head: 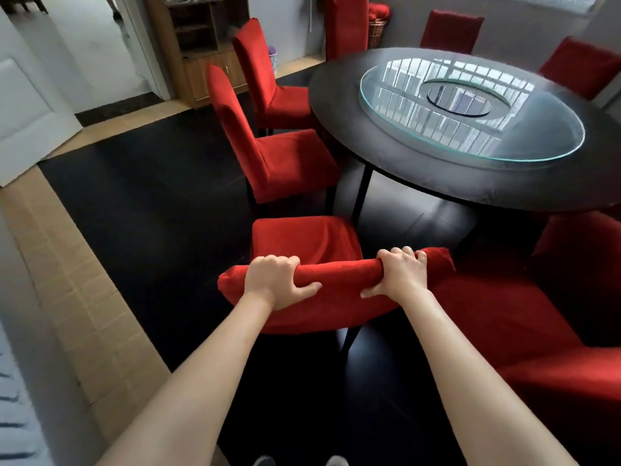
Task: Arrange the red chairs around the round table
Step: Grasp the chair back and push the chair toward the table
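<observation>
The left hand point(274, 280) and right hand point(398, 275) both grip the top of a red cloth-covered chair point(312, 240) near the round black tabletop's point(339, 105) edge.

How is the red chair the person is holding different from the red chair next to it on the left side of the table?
The held chair has its top gripped by the left hand and right hand; nobody touches the left chair. The held chair's seat sits clear of the round table, while the left chair's seat front reaches the table edge. We see the held chair from behind, the left chair from the side. Both wear red fabric covers and have dark legs.
</observation>
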`<state>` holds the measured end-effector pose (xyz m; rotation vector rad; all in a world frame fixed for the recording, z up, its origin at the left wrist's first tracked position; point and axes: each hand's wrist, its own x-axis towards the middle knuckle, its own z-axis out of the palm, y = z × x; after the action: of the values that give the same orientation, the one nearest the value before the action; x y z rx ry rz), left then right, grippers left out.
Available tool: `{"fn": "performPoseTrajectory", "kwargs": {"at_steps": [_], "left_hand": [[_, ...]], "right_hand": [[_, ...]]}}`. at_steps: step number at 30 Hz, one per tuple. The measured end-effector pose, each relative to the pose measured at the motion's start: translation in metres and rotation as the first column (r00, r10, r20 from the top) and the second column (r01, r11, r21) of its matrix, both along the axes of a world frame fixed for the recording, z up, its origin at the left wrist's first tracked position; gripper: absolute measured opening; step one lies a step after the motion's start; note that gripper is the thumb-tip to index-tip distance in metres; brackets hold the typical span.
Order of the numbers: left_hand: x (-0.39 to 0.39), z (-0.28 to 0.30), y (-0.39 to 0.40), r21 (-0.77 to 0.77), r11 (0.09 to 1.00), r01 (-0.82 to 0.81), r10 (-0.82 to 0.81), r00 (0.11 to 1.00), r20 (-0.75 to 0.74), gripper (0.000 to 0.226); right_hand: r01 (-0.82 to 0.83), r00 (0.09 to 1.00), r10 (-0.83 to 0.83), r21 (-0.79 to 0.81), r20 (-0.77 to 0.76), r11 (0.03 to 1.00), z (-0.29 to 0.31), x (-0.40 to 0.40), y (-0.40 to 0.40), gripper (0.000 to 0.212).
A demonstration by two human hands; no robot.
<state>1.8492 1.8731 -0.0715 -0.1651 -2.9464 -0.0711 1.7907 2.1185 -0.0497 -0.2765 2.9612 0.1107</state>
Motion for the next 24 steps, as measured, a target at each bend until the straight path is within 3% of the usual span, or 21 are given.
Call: {"fn": "performPoseTrajectory", "kwargs": {"at_steps": [13, 24], "left_hand": [[0.002, -0.003, -0.021, 0.02, 0.998, 0.062, -0.062, 0.998, -0.018, 0.07], [-0.003, -0.002, -0.081, -0.018, 0.976, 0.216, -0.216, 0.976, -0.026, 0.071]], "right_hand": [[0.06, 0.998, -0.06, 0.003, 0.005, 0.998, -0.002, 0.016, -0.017, 0.083], [0.23, 0.973, -0.23, -0.02, -0.002, 0.973, 0.0, 0.052, -0.073, 0.082]]}}
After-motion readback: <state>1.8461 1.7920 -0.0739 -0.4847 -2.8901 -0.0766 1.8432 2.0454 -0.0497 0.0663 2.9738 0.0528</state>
